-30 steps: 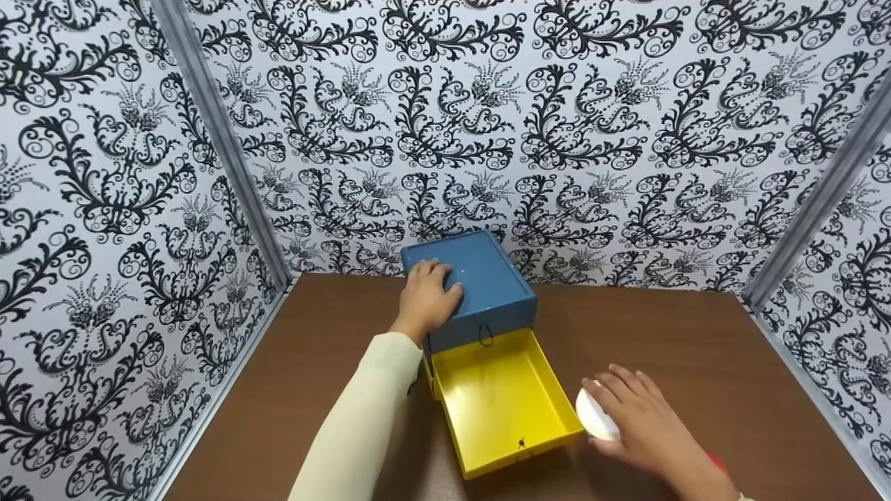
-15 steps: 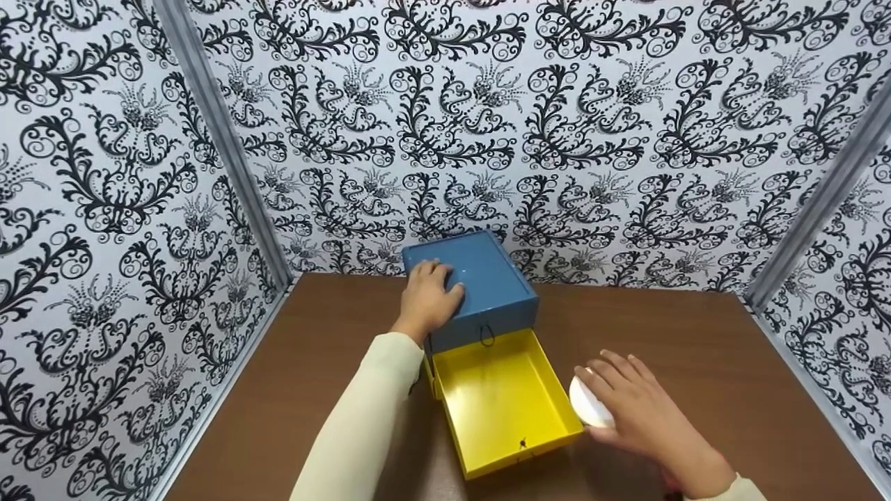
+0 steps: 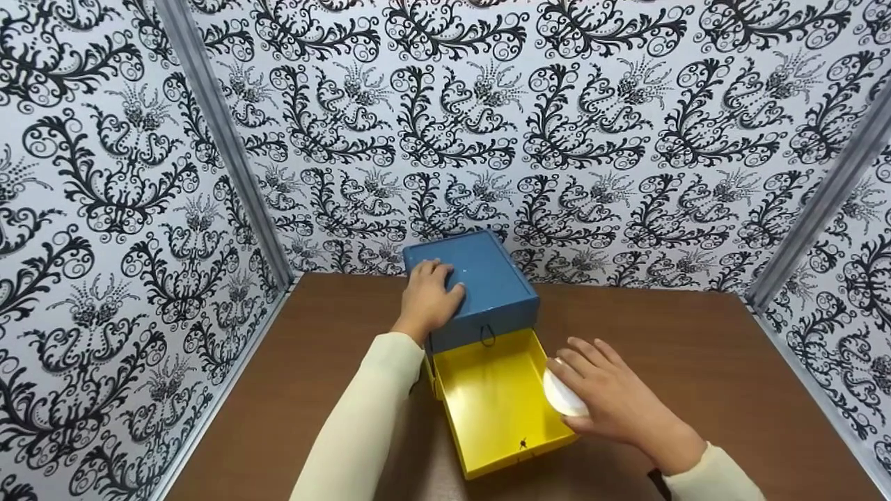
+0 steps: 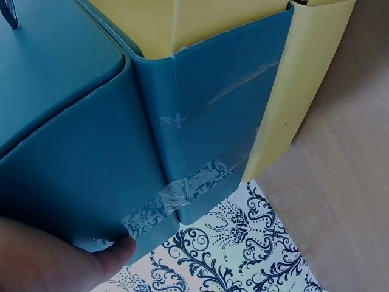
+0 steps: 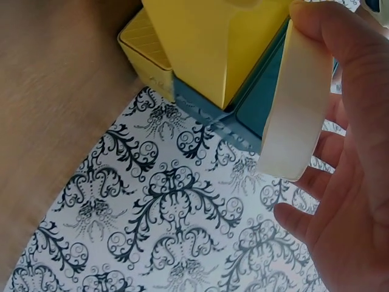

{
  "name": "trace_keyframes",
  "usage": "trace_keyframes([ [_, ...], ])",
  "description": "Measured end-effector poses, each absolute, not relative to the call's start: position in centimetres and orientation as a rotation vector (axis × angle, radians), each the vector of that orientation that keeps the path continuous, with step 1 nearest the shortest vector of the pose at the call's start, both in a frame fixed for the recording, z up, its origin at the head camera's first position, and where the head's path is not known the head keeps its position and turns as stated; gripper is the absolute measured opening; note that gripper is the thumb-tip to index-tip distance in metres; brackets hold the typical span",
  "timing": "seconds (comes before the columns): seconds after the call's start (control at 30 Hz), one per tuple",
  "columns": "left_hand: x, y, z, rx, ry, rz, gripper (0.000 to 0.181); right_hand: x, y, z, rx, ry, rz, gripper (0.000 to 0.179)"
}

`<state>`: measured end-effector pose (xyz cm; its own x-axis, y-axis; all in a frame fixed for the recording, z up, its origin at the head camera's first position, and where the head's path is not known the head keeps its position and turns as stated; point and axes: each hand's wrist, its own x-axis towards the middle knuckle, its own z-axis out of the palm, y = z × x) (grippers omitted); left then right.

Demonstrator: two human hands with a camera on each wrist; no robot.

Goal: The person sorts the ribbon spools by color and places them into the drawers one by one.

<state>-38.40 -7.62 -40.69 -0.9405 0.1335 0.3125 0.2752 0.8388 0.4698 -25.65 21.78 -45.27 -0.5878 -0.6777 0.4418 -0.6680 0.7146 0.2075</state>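
Note:
My left hand [image 3: 430, 298] rests on the left part of the blue box's [image 3: 487, 271] top, steadying nothing between its fingers; in the left wrist view its thumb [image 4: 115, 258] touches a blue face with clear tape. From the box's front a yellow drawer [image 3: 487, 403] stands pulled out, with nothing seen inside. My right hand [image 3: 619, 400] holds a white round disc [image 3: 562, 391] over the drawer's right wall. In the right wrist view the disc's broad, pale rim [image 5: 298, 103] lies between thumb and fingers; its far side is partly hidden by them.
A black loop [image 3: 486, 335] hangs on the blue front above the drawer. The brown wooden table [image 3: 334, 348] lies around the box. Patterned walls [image 3: 452, 125] rise behind and at both sides, with grey corner strips [image 3: 226, 139].
My right hand has moved left and slightly away from me with the white disc, from beside the drawer to over its right wall. The left hand, box and drawer stay put.

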Motion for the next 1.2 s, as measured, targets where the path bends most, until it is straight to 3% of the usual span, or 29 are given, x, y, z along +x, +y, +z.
trace_keyframes([
  [1.2, -38.6, -7.7, -40.8, -0.293, -2.765, -0.725, 0.046, -30.0, 16.2, -47.5, 1.181, -2.420, -0.146, 0.080],
])
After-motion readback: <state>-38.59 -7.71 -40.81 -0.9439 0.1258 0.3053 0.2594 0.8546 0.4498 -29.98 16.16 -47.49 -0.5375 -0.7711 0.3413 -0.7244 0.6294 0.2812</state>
